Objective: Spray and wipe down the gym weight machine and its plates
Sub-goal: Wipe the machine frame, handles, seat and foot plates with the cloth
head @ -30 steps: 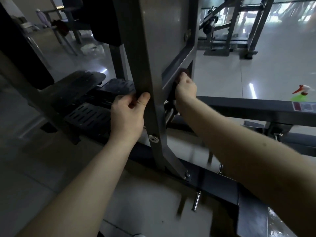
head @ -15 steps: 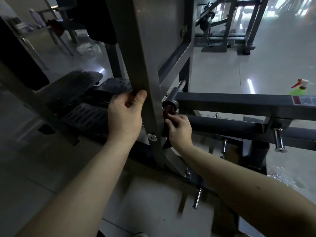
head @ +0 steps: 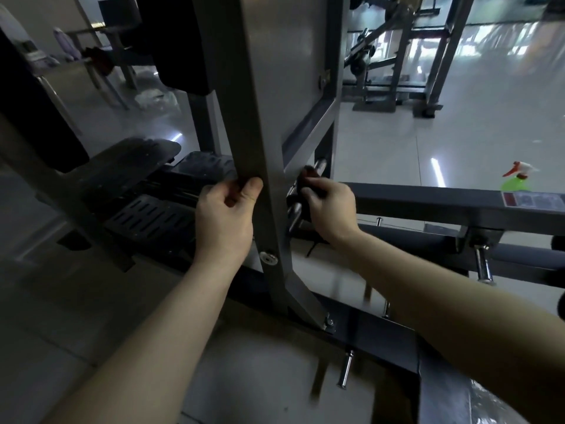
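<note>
Stiff upright (head: 253,102) is gripped by L hand (head: 224,223) as brace; limp cloth (head: 307,176), best kept bunched, is clenched in R hand (head: 331,208).

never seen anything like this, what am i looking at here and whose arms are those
This is one picture from a camera worn on a person's head, looking down at their own two bare arms. In front of them is a gym weight machine. The left hand grips the grey metal upright post. The right hand holds a dark red cloth against a chrome peg beside the post, apparently wiping it. A green spray bottle with a red and white trigger shows behind the dark horizontal beam.
</note>
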Motion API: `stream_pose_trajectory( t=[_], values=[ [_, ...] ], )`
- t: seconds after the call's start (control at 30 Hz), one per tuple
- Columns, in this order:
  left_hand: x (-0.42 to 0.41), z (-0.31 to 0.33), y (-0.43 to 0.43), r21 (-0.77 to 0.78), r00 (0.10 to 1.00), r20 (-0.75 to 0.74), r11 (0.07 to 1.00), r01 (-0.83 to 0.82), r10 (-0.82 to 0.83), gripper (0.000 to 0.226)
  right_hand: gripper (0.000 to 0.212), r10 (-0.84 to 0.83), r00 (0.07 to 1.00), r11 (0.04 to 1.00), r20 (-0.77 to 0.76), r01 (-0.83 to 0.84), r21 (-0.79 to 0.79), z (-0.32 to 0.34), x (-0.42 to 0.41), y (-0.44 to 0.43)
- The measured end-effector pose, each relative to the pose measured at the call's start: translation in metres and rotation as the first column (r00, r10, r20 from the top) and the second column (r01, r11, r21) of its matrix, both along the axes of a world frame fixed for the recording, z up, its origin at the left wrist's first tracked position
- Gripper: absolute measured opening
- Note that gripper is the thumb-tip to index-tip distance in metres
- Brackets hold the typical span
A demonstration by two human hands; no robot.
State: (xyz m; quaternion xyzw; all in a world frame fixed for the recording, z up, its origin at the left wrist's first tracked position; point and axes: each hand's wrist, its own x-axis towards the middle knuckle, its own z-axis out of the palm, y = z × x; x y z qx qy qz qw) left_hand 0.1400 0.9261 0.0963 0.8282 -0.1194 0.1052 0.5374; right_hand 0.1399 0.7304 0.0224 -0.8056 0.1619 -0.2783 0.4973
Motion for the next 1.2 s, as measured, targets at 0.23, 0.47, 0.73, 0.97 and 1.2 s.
stream_pose_trajectory(
  t=[0.23, 0.47, 0.73, 0.97, 1.2],
  values=[
    [-0.002, -0.003, -0.001, 0.006, 1.0, -0.002, 1.0, 0.016, -0.016, 0.024, 0.025, -0.219, 0.934, 0.8, -0.282, 0.006, -0.601, -0.003, 0.088, -0.049],
    [0.004, -0.003, 0.002, -0.032, 0.998, 0.044, 0.999, 0.041, -0.04, 0.037, 0.023, -0.303, 0.854, 0.913, -0.423, 0.132, -0.387, 0.001, 0.148, -0.096],
    [0.004, -0.003, 0.001, -0.045, 0.999, 0.027, 0.998, 0.037, -0.035, 0.035, 0.024, -0.152, 0.852, 0.987, -0.5, 0.154, -0.037, 0.056, 0.102, -0.105],
    [0.005, -0.006, 0.001, -0.036, 1.0, 0.004, 0.999, 0.024, -0.024, 0.022, 0.03, -0.17, 0.983, 0.92, -0.07, 0.183, 0.347, 0.091, 0.073, -0.058],
    [-0.006, -0.005, -0.01, -0.153, 0.997, 0.051, 0.987, -0.042, 0.051, 0.015, 0.034, 0.045, 0.997, 0.987, -0.07, -0.033, 0.158, 0.059, -0.036, 0.039]
  ],
)
